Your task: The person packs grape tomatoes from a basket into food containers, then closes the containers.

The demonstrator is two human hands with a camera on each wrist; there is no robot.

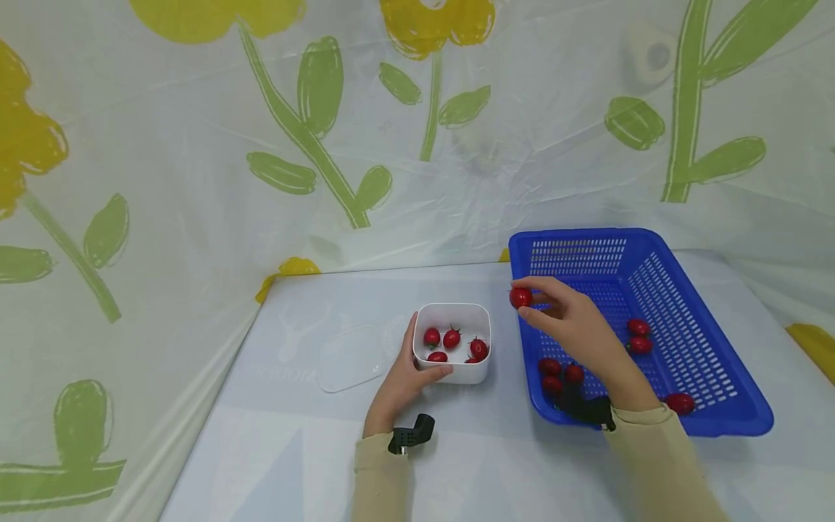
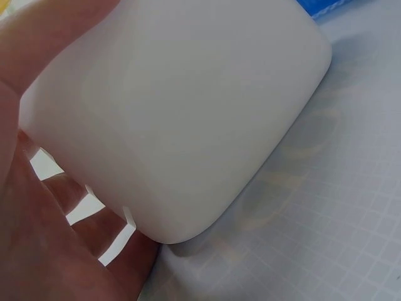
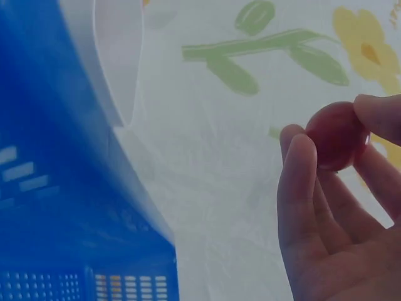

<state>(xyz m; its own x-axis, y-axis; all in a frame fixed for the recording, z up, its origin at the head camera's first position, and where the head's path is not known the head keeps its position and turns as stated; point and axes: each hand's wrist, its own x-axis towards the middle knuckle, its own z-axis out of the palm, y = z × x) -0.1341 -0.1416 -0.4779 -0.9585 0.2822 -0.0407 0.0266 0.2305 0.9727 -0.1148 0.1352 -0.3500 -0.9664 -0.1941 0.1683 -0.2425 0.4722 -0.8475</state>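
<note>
A white square container [image 1: 472, 373] with several cherry tomatoes [image 1: 451, 338] inside stands on the table. My left hand [image 1: 399, 384] grips its left side, with the thumb across the near wall and the fingers along the left wall. In the left wrist view the container's smooth wall [image 2: 188, 113] fills most of the picture. Between thumb and fingertips my right hand [image 1: 577, 330] pinches a red cherry tomato [image 1: 520, 298], held over the left rim of a blue basket [image 1: 701, 326]. The pinched tomato [image 3: 338, 136] also shows in the right wrist view.
More tomatoes [image 1: 639, 336] lie in the blue basket, several of them near its front left corner, partly behind the right wrist. A clear flat lid [image 1: 352, 359] lies left of the container. A flower-printed sheet [image 1: 196, 145] hangs behind the table.
</note>
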